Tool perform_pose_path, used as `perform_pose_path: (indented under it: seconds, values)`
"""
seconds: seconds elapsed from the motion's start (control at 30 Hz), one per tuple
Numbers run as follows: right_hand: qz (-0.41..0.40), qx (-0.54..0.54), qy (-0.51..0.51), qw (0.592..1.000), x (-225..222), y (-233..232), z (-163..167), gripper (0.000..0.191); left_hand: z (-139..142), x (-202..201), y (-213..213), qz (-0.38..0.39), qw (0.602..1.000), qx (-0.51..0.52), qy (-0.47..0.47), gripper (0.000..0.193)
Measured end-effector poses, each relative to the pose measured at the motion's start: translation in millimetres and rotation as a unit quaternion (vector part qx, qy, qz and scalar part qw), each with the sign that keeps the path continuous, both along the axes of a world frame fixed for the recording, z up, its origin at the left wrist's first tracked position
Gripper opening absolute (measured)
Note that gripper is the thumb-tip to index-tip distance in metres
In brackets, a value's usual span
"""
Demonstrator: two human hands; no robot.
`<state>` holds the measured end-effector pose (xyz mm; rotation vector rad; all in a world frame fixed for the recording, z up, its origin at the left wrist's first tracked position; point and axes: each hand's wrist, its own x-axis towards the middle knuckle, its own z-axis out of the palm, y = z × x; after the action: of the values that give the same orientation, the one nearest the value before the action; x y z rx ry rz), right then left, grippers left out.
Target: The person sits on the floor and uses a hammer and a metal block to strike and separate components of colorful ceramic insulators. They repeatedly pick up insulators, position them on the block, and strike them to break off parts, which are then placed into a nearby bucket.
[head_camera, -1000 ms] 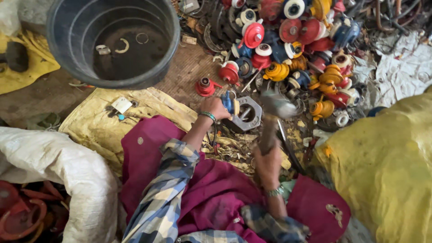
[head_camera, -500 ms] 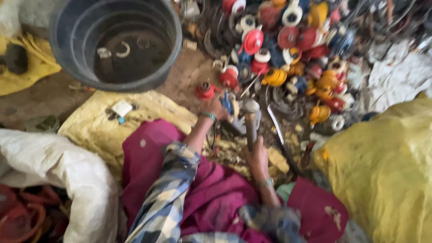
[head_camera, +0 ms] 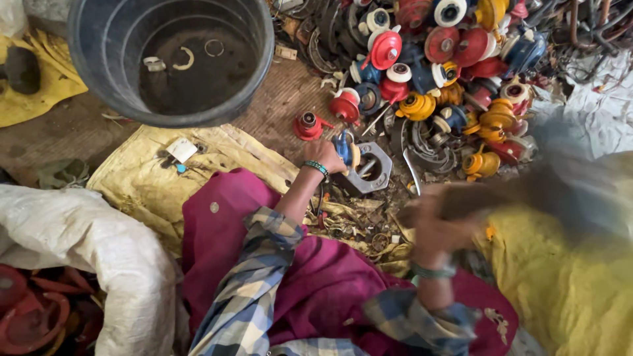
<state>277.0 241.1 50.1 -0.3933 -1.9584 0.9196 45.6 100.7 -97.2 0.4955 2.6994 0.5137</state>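
Left hand (head_camera: 328, 157), centre frame, grips a small blue-and-yellow part (head_camera: 347, 149) against the grey metal plate (head_camera: 371, 166) on the floor. Right hand (head_camera: 432, 227), lower right, is motion-blurred, clenched on a dark tool handle (head_camera: 481, 198). Striking step, likely; the next blow needs that part pinned steady.

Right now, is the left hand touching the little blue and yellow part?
Touching. The head view shows the left hand with its fingers wrapped around the blue and yellow part, pressing it against the grey metal plate.
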Motion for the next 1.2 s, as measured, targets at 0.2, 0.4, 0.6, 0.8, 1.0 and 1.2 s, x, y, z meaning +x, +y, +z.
perform_pose_path:
  seconds: [0.2, 0.4, 0.6, 0.8, 1.0, 1.2]
  values:
    - [0.068, 0.018, -0.338, 0.938, 5, -32, -82, 0.058, -9, -3, -12, -0.024, 0.964, 0.128, 0.233, 0.117]
    - [-0.003, -0.063, -0.256, 0.965, 28, -17, 33, 0.040, 11, -1, -10, 0.002, 1.000, 0.005, -0.018, 0.091]
    - [0.058, 0.009, 0.171, 0.983, 8, 0, 92, 0.026, 38, 0, -11, -0.012, 0.998, -0.036, -0.058, 0.085]
    - [0.056, 0.031, -0.358, 0.931, -2, -13, -60, 0.040, 43, -4, -11, -0.016, 0.995, -0.042, -0.086, 0.077]
    - [0.081, -0.143, -0.362, 0.918, 52, 14, -159, 0.048, 16, -22, -12, 0.063, 0.997, 0.050, -0.017, 0.048]
    - [0.061, -0.299, -0.385, 0.871, 63, 33, -160, 0.035, 4, -16, -15, 0.050, 0.997, 0.048, -0.024, 0.080]
